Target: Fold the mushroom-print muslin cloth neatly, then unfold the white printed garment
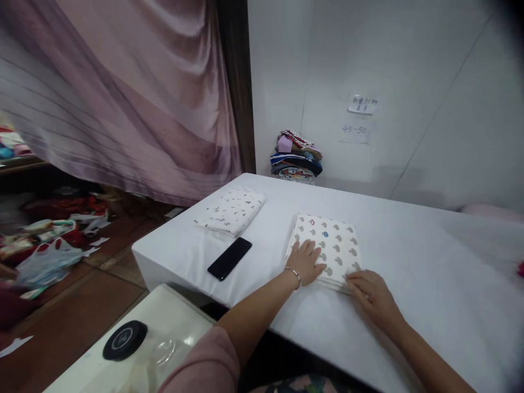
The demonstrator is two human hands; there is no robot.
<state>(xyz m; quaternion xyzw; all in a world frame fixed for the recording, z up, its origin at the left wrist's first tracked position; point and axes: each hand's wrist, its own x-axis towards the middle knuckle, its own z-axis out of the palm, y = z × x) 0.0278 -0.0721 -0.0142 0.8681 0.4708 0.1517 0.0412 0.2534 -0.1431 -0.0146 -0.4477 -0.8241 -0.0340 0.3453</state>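
Observation:
A folded white cloth with grey-brown mushroom shapes [338, 245] lies on the white-covered table [409, 245]. My left hand [305, 262], with a bracelet at the wrist, rests flat on its near left part, fingers spread. At the cloth's near right corner, the fingers of my right hand [370, 295] are closed on the edge. Farther left lies a second folded white cloth with small dark prints [233, 211], and a black phone [230, 258] is just in front of it.
Below the table's left edge is a pale surface [164, 311] with a round black object [125, 340]. Folded fabrics [297, 156] are stacked behind the table by the wall. A pink curtain [164, 98] hangs at the left, above bags [49, 262] on the floor.

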